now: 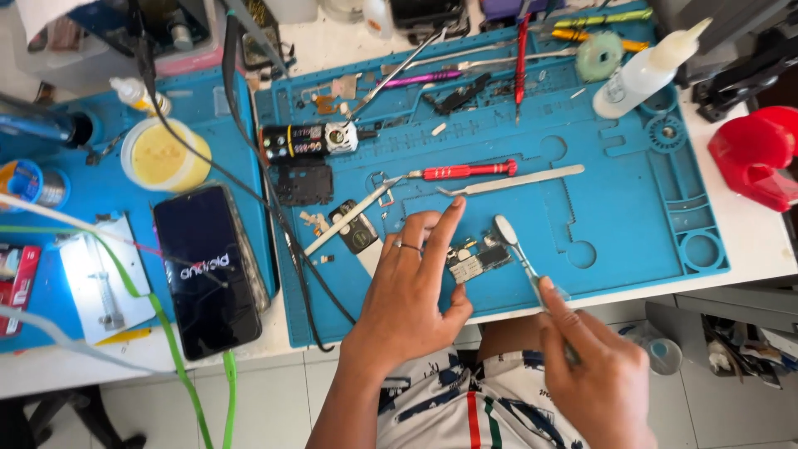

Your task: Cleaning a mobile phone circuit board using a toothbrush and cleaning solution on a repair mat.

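Jar (165, 155) of yellow paste sitting open on the left blue mat, lid off, paste filling it nearly to the rim. White squeeze bottle (644, 73) lying tilted at the top right of the big blue mat (632, 208), contents not showing. Smaller dropper bottle (140, 95) lying just above the jar.

Left hand (411, 287) pinching a small circuit board (478, 262) between thumb and forefinger, holding it just above the mat's front edge, ring showing on one finger. Right hand (594, 378) gripping a metal pry tool (519, 258), fingers closed round the handle, the rounded tip touching the board's right end.

Red screwdriver (465, 170) and tweezers (511, 181) lying side by side just behind the board, close to the left fingertips. Phone (209, 270) lying face up to the left, screen lit, a black cable (283, 224) running down between it and the left hand. Green cable (179, 357) crossing the phone's lower corner. Red tape holder (756, 154) standing well apart at the far right.
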